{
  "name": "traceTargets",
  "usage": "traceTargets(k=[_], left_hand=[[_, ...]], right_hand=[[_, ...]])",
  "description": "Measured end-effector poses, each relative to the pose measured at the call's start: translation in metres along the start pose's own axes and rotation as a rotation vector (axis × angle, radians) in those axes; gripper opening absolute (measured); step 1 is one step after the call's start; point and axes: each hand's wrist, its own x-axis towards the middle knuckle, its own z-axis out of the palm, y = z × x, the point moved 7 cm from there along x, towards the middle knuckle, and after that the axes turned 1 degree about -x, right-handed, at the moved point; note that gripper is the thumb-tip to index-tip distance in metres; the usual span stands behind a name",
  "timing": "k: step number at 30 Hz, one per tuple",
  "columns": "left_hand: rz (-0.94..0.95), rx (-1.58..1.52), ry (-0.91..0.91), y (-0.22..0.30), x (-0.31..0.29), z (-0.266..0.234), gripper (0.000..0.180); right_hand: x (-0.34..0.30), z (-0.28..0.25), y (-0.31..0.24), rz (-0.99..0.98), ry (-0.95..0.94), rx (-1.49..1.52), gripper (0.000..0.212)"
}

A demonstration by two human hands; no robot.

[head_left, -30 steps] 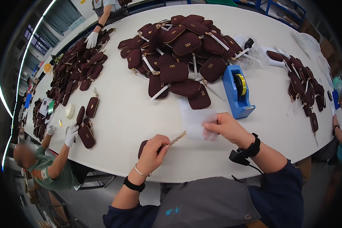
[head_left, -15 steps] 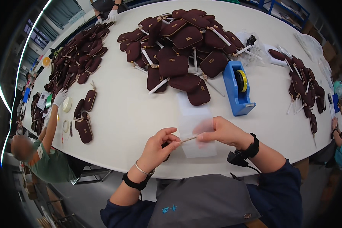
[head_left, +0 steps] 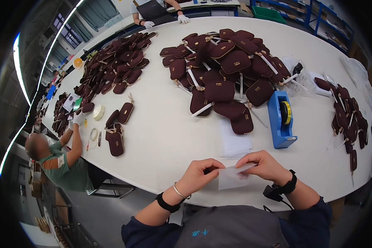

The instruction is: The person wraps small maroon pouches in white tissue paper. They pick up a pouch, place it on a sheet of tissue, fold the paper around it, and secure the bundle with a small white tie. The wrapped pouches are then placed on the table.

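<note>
Between my hands, near the front edge of the table, hangs a thin, see-through white paper sheet (head_left: 231, 181). My left hand (head_left: 197, 175) pinches it at its upper left corner, thumb against fingertips. On its other side my right hand (head_left: 266, 166) grips the sheet between thumb and fingers. Part of the paper lies over the right fingertips. No cord can be made out in my hands. Just beyond them lies more thin white paper (head_left: 235, 142), its far end under a dark maroon zip pouch (head_left: 242, 124). A blue tape dispenser (head_left: 280, 128) with a yellow roll stands to the right.
A big heap of maroon pouches (head_left: 219, 90), many with white-wrapped cords, fills the table's middle. Smaller groups lie at right (head_left: 346, 111) and left (head_left: 116, 142). A co-worker in green (head_left: 70, 165) sits at the left; another with white gloves (head_left: 183, 19) is across the table.
The cord stretched between my hands is out of sight. Both hands have taken hold of a paper sheet and lifted it. The view has shifted, moving the scene rightward.
</note>
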Motion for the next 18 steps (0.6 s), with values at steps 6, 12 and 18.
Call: traceTargets(k=[6,12,18], left_hand=[[0.060,0.012,0.054,0.007,-0.003,0.004,0.011],[0.069,0.082,0.020,0.006,-0.002,0.010,0.011],[0.447,0.447,0.062,0.031,-0.009,0.018,0.028]], right_hand=[[-0.003,-0.018,0.002,0.052,-0.062,0.311,0.027],[0.010,-0.007,0.002,0.199,-0.039,0.010,0.028],[0.012,-0.003,0.010,0.256,-0.092,0.068,0.024]])
